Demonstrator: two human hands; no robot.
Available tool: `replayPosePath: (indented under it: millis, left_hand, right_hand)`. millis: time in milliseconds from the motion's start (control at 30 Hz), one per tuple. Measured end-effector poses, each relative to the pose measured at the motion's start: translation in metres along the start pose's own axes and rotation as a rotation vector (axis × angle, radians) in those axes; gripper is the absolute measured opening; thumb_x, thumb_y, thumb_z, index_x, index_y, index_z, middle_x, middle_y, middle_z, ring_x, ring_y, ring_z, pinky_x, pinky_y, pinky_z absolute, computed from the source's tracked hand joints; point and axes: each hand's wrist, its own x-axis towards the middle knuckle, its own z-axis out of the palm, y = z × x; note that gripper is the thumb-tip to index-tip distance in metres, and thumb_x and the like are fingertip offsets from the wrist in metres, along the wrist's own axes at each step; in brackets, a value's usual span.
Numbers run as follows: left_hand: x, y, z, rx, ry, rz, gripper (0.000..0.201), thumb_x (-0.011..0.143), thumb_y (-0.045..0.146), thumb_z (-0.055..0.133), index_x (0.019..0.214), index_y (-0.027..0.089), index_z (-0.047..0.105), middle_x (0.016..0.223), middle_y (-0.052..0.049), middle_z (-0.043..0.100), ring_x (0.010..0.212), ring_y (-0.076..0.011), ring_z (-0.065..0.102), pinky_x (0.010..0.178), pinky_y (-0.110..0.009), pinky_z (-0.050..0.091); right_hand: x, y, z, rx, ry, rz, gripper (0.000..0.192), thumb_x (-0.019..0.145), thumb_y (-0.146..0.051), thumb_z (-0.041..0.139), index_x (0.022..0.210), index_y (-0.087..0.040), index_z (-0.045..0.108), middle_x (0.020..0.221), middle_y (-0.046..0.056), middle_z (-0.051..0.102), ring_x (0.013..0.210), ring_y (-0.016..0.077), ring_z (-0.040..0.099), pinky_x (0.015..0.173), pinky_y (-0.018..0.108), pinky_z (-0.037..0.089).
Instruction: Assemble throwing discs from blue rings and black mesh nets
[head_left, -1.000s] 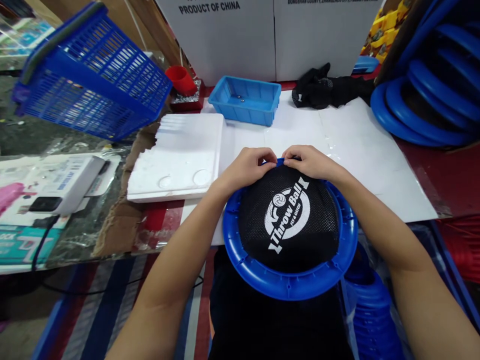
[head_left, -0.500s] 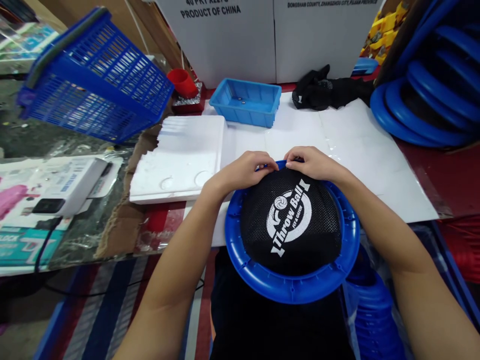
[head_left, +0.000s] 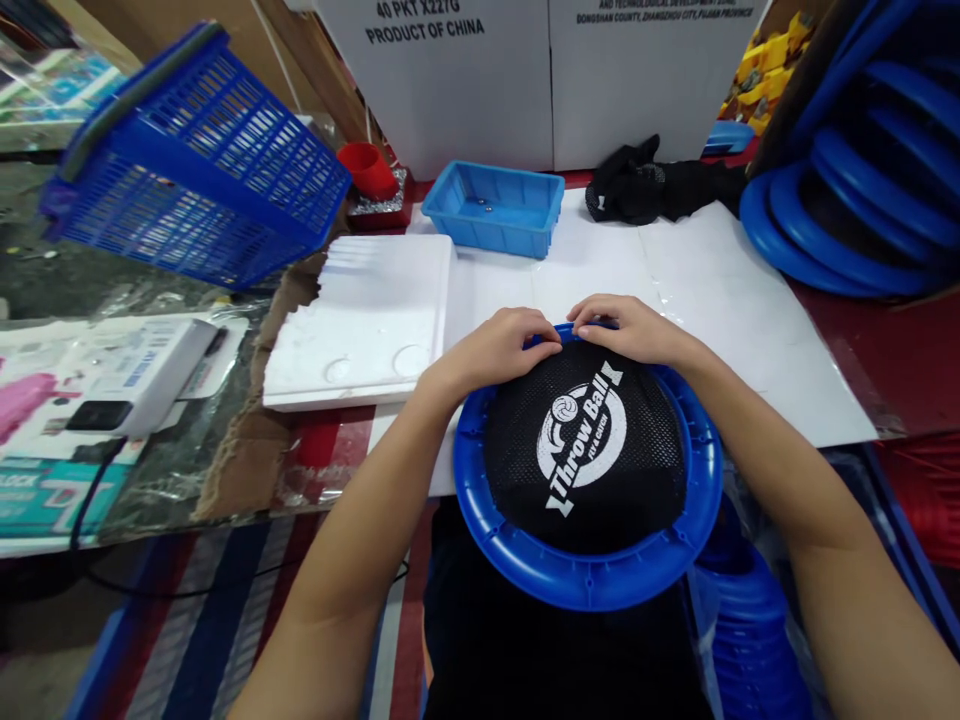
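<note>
At the desk's near edge, seen from the head camera, a blue ring (head_left: pixel 592 580) with black mesh (head_left: pixel 585 450) is propped, overhanging toward the person. Its far rim is pinched by both hands: the left hand (head_left: pixel 499 350) and right hand (head_left: pixel 637 330), fingers curled closed on mesh and rim, almost touching. Beyond, a tray (head_left: pixel 491 207) is seen.

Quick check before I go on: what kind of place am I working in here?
Probably a toy assembly or packing bench: stacked blue rings, shipping cartons printed "Product of China", and both hands on a blue ring with black mesh.
</note>
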Motion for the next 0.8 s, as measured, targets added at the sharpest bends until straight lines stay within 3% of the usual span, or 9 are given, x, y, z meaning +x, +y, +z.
replayPosePath:
  millis: [200,467,667,800]
  left_hand:
    - [-0.001,0.004,0.005,-0.003,0.051,0.134,0.020,0.105,0.028,0.064,0.115,0.022,0.079,0.118,-0.010,0.076,0.113,-0.0260,0.071,0.104,-0.043,0.055]
    - [0.003,0.009,0.019,0.174,-0.081,0.135,0.043,0.108,0.021,0.050,0.146,0.028,0.067,0.131,-0.012,0.075,0.122,-0.0293,0.068,0.107,-0.048,0.050]
    - [0.000,0.015,0.021,0.304,-0.056,0.120,0.037,0.111,0.027,0.047,0.139,0.028,0.071,0.144,-0.014,0.065,0.129,-0.0322,0.060,0.108,-0.050,0.045]
    - [0.003,0.018,0.023,0.395,-0.013,0.075,0.036,0.113,0.045,0.049,0.132,0.024,0.072,0.135,-0.016,0.064,0.124,-0.0345,0.058,0.105,-0.051,0.045]
  right_hand:
    - [-0.013,-0.005,-0.022,-0.083,-0.143,-0.041,0.020,0.095,-0.041,0.075,0.104,-0.026,0.085,0.143,0.009,0.074,0.135,0.0328,0.068,0.124,0.055,0.047]
    - [-0.024,-0.007,-0.036,-0.144,-0.183,0.007,0.024,0.095,-0.045,0.077,0.112,-0.030,0.086,0.147,0.006,0.074,0.140,0.0318,0.066,0.125,0.054,0.047]
    - [-0.023,-0.001,-0.033,-0.204,-0.208,0.020,0.025,0.096,-0.045,0.075,0.114,-0.031,0.086,0.152,0.006,0.071,0.145,0.0330,0.062,0.128,0.057,0.044]
    - [-0.028,-0.003,-0.040,-0.229,-0.084,0.021,0.029,0.098,-0.046,0.072,0.117,-0.028,0.084,0.150,0.010,0.071,0.143,0.0348,0.064,0.126,0.057,0.045]
